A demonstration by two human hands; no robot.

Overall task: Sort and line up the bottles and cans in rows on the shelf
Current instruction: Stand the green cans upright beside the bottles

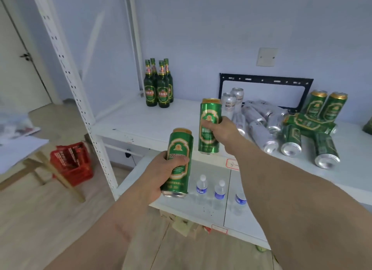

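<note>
Fingers of the left hand (161, 175) wrap one green can (178, 163) and fingers of the right hand (221, 128) wrap another green can (209, 126), both upright, probably to stand beside the bottles (159, 84) beyond, on the shelf (141, 118).

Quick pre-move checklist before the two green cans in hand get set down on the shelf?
1. Left hand grip on its green can: ok, fingers wrapped round the body, can upright.
2. Right hand grip on the other green can: ok, upright.
3. Free spot on the shelf: ok, bare surface between the green bottles and the silver cans.
4. Bottles already lined up: ok, four upright in a tight group.
5. Remaining cans sorted: not ok, most silver ones and several green cans lie tipped in a pile.
6. Cans full or empty: cannot tell.
</note>
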